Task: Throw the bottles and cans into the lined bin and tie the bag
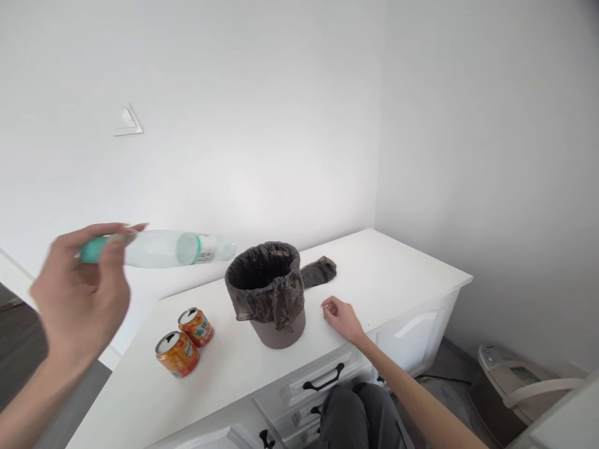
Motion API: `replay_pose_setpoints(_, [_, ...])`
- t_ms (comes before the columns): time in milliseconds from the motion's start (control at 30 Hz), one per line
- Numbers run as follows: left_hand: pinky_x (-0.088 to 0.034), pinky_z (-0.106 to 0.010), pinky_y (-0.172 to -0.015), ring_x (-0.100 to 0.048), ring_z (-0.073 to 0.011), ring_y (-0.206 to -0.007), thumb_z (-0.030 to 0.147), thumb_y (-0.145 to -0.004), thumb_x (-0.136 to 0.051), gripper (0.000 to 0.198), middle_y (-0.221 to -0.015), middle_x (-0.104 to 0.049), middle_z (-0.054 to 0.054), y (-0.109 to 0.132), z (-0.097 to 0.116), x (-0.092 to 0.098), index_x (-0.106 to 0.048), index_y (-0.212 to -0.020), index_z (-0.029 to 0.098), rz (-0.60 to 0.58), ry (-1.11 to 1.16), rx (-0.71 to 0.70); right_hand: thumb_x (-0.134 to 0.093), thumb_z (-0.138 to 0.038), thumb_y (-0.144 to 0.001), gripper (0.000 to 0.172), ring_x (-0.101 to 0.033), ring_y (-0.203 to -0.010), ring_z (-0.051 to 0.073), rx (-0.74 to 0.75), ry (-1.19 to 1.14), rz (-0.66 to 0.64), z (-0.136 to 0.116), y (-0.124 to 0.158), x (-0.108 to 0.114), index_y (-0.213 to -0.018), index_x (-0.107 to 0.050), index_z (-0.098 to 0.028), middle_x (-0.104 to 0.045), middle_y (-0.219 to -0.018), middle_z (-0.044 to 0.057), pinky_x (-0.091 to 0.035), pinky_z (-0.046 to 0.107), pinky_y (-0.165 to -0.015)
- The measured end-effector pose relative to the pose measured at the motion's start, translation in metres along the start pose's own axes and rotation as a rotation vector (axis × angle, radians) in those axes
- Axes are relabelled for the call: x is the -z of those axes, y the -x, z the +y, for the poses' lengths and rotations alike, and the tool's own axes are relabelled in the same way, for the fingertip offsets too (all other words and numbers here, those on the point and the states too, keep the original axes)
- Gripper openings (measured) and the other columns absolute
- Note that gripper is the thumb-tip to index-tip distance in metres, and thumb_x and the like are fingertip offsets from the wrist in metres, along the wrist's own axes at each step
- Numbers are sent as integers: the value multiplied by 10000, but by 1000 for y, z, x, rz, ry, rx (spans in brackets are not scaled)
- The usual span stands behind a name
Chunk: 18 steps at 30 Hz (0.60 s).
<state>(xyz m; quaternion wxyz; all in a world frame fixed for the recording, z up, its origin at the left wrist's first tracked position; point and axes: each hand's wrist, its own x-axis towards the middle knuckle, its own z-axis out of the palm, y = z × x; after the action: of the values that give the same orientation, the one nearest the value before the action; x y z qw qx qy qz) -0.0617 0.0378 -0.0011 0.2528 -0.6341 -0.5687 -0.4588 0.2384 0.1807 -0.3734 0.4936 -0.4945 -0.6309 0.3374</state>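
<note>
We see a translucent plastic bottle point(156, 249) and glossy metal cans point(181, 358). Our bin point(283, 335) looks matt, its liner point(266, 304) thin, crinkled plastic, the tabletop point(379, 274) smooth.

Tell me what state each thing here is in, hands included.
Bottle: held roughly level.
Left hand: closed on the bottle.
Right hand: loosely curled, no object visible.
Front can: upright, opened.
Rear can: upright, opened.
Bin: upright, uncovered.
Bin liner: in place, edge folded outward.
Dark plastic beside the bin: crumpled.
Top drawer: shut.

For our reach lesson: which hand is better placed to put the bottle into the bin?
Likely the left hand: it grips the bottle, whose far end points toward the bin. The right hand holds nothing visible.
</note>
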Motion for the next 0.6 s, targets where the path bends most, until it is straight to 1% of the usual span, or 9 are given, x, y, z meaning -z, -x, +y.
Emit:
replay_pose_setpoints(33, [-596,-420,-890,-710,-282,-1184,525,-1044,-380,419,-1194,-705,-65,-1,22,-8,-564,-1250,210,92,104,-37,-520,-334,-879,199,-675,-676,203,3,-3,3,2,-1,0,-983,-660,-239,-721,-731,-8,-494,320,-689])
replay_pose_setpoints(67, [-606,-373,-831,-734,-253,-1129,502,-1029,-448,357,-1131,-739,-59,-1,39,-18,-613,-1158,214,84,166,-77,-518,-331,-884,196,-676,-678,202,9,-4,6,3,-2,0,-986,-658,-240,-722,-734,-8,-491,317,-688])
replay_pose_setpoints(100, [-605,-346,-796,-747,-235,-1082,475,-1011,-505,300,-1076,-761,-55,0,51,-28,-642,-1082,218,83,226,-118,-515,-325,-889,191,-677,-680,200,14,-2,11,4,-3,0,-986,-656,-242,-722,-737,-9,-489,313,-688])
replay_pose_setpoints(167, [-596,-321,-777,-745,-215,-1060,435,-999,-539,246,-1075,-776,-57,3,61,-48,-661,-1058,230,-8,271,-181,-512,-310,-897,178,-675,-682,193,22,11,20,5,-5,0,-982,-655,-246,-722,-741,-13,-485,303,-686])
replay_pose_setpoints(267, [-584,-308,-764,-731,-209,-1032,434,-995,-541,243,-1112,-770,-48,7,57,-77,-679,-1075,250,-160,276,-214,-514,-279,-903,160,-670,-676,182,22,30,25,4,-7,0,-973,-656,-250,-717,-731,-22,-478,289,-682])
replay_pose_setpoints(367, [-580,-312,-783,-717,-216,-1010,482,-980,-536,279,-1121,-764,-41,7,51,-101,-693,-1063,266,-335,279,-209,-528,-246,-895,150,-669,-674,174,23,38,23,-1,-9,1,-972,-657,-247,-716,-726,-26,-473,279,-682])
replay_pose_setpoints(500, [-582,-322,-809,-720,-231,-981,584,-933,-550,359,-1106,-780,-31,5,47,-128,-717,-1018,277,-540,296,-124,-529,-212,-886,146,-662,-673,169,12,41,28,-10,-9,4,-959,-652,-239,-708,-722,-28,-466,275,-678])
replay_pose_setpoints(600, [-576,-317,-785,-721,-237,-972,625,-919,-541,403,-1154,-783,-16,2,42,-143,-742,-1022,291,-716,276,-131,-527,-198,-880,143,-661,-676,169,0,32,18,-17,-8,6,-949,-647,-236,-704,-720,-26,-460,277,-674])
